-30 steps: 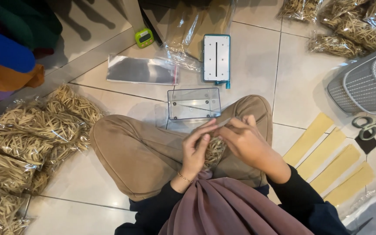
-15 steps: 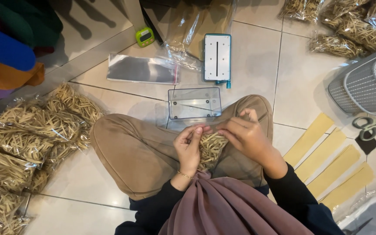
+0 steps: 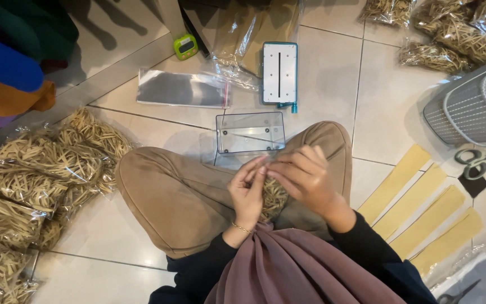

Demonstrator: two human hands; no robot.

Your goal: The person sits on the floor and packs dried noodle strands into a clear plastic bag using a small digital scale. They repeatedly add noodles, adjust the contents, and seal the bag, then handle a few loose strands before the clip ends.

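I sit cross-legged on a tiled floor. In my lap lies a loose heap of tan rubber bands [image 3: 275,196]. My left hand [image 3: 247,190] and my right hand [image 3: 306,177] meet above the heap, fingertips pinched together on a few bands. A clear plastic tray [image 3: 250,132] rests on the floor just beyond my knees.
Bagged rubber bands [image 3: 35,180] pile up at the left and more bags [image 3: 451,28] at the top right. Ahead lie a flat plastic bag [image 3: 182,89], a white-and-teal device [image 3: 279,72] and a green timer [image 3: 185,46]. Right: grey basket [image 3: 473,104], scissors [image 3: 479,160], yellow strips [image 3: 423,208].
My hands have drawn closer together over the heap, the right hand shifting slightly left and down. Nothing else has moved.
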